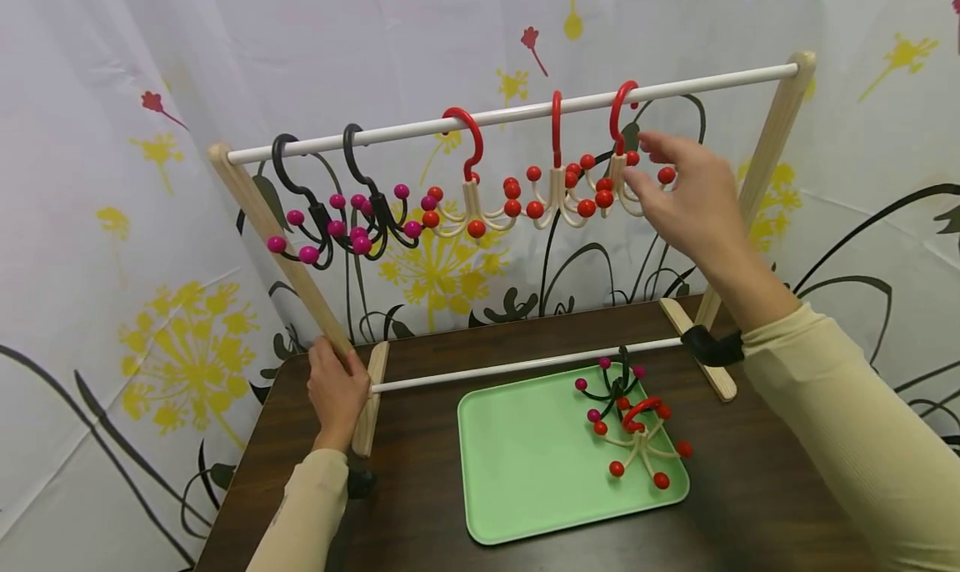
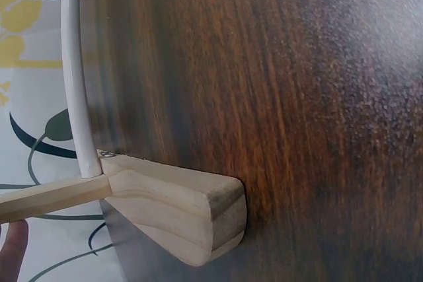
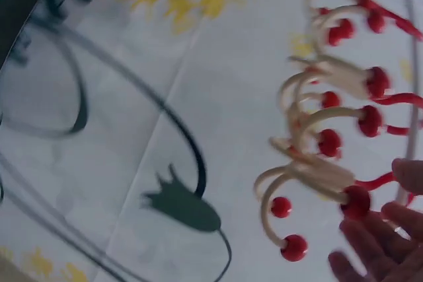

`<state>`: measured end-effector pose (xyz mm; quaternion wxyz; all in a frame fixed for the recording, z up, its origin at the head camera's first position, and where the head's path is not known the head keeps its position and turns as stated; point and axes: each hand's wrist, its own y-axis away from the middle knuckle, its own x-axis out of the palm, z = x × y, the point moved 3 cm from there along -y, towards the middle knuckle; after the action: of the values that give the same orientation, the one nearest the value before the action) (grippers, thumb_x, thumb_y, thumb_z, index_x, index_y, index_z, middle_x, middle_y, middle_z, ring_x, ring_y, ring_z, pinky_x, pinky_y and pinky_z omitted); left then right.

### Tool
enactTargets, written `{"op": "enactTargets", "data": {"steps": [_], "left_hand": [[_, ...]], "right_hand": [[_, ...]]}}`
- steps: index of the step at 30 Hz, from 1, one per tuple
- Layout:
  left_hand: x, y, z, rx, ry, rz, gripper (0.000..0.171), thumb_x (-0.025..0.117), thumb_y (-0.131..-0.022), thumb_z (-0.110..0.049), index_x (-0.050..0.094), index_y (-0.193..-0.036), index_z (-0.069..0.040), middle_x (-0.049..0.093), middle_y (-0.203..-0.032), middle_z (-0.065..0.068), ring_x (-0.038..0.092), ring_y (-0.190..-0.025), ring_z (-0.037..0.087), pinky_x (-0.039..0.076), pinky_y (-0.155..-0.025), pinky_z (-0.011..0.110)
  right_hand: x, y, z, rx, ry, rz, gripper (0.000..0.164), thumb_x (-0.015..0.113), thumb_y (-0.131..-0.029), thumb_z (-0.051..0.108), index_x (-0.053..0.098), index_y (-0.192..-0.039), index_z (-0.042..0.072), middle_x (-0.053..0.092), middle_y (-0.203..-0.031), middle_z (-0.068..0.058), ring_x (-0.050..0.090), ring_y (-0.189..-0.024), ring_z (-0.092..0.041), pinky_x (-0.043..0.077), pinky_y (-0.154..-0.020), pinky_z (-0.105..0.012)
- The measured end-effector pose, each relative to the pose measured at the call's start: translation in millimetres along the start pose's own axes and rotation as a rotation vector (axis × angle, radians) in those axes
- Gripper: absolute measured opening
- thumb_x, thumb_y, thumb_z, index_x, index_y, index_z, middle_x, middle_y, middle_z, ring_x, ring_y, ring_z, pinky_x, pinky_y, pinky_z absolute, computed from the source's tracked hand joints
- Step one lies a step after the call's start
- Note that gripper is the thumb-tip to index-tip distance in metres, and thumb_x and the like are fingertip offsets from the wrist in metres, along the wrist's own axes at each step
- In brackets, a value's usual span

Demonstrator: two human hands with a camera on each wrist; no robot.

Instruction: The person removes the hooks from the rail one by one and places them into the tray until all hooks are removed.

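Bent at the base of the rack's left wooden post [image 1: 277, 238], my left hand [image 1: 337, 393] grips it. In the left wrist view only a fingertip [image 2: 13, 249] shows beside that post. My right hand [image 1: 693, 193] is raised beside the rightmost red-hooked hanger [image 1: 617, 172], thumb and fingers apart, holding nothing. This hanger has pale curved arms tipped with red balls. Two similar red-hooked hangers [image 1: 557, 184] hang left of it on the white top rod [image 1: 720, 82]. Farther left hang two black hangers [image 1: 381, 213] with magenta balls.
A green tray [image 1: 525, 464] lies on the dark wooden table [image 1: 405, 514]. On its right side sit a black hanger [image 1: 617, 388] and a red-hooked one [image 1: 640, 445]. The lower white rod [image 1: 450, 376] runs behind the tray. A patterned curtain [image 1: 187, 247] hangs behind.
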<state>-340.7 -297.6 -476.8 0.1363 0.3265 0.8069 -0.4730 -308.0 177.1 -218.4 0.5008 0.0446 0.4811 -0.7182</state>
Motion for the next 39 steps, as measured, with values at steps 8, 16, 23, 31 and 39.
{"op": "enactTargets", "data": {"steps": [8, 16, 23, 31, 39], "left_hand": [[3.0, -1.2, -4.6, 0.001, 0.009, 0.015, 0.029, 0.062, -0.087, -0.013, 0.047, -0.107, 0.000, 0.046, -0.091, 0.024, 0.053, -0.070, 0.055, 0.040, -0.058, 0.064], [4.5, -3.3, -6.8, 0.010, 0.018, 0.008, 0.028, 0.062, -0.087, -0.013, 0.047, -0.107, 0.000, 0.046, -0.090, 0.023, 0.053, -0.069, 0.054, 0.040, -0.059, 0.063], [-0.8, -1.2, -6.2, -0.008, 0.010, 0.007, 0.029, 0.062, -0.088, -0.013, 0.047, -0.110, 0.000, 0.047, -0.091, 0.023, 0.054, -0.071, 0.054, 0.041, -0.060, 0.064], [-1.1, 1.0, -1.5, -0.010, 0.015, 0.016, 0.030, 0.062, -0.089, -0.013, 0.047, -0.111, 0.000, 0.048, -0.092, 0.024, 0.054, -0.071, 0.054, 0.041, -0.060, 0.063], [-1.4, 1.4, -0.3, -0.014, 0.002, 0.012, 0.031, 0.062, -0.088, -0.013, 0.047, -0.111, 0.001, 0.047, -0.093, 0.024, 0.054, -0.072, 0.055, 0.041, -0.060, 0.064]], "right_hand": [[8.6, -24.3, -9.2, 0.020, 0.126, 0.124, 0.045, 0.055, -0.098, 0.031, 0.058, -0.136, 0.007, 0.068, -0.118, -0.015, 0.065, -0.106, -0.032, 0.048, -0.078, -0.046], [8.5, -36.2, -17.9, 0.099, 0.180, 0.241, 0.045, 0.052, -0.097, 0.038, 0.065, -0.127, 0.007, 0.068, -0.117, -0.015, 0.061, -0.098, -0.032, 0.045, -0.068, -0.042], [11.3, -39.0, -19.7, 0.132, 0.191, 0.268, 0.047, 0.053, -0.097, 0.040, 0.063, -0.130, 0.008, 0.067, -0.118, -0.016, 0.061, -0.098, -0.032, 0.044, -0.068, -0.041], [11.5, -36.0, -22.9, 0.117, 0.190, 0.264, 0.045, 0.052, -0.098, 0.039, 0.064, -0.127, 0.008, 0.067, -0.117, -0.015, 0.062, -0.100, -0.032, 0.044, -0.069, -0.042], [8.9, -37.6, -22.0, 0.101, 0.207, 0.261, 0.043, 0.052, -0.097, 0.040, 0.066, -0.125, 0.010, 0.069, -0.115, -0.013, 0.064, -0.100, -0.030, 0.042, -0.069, -0.040]]}}
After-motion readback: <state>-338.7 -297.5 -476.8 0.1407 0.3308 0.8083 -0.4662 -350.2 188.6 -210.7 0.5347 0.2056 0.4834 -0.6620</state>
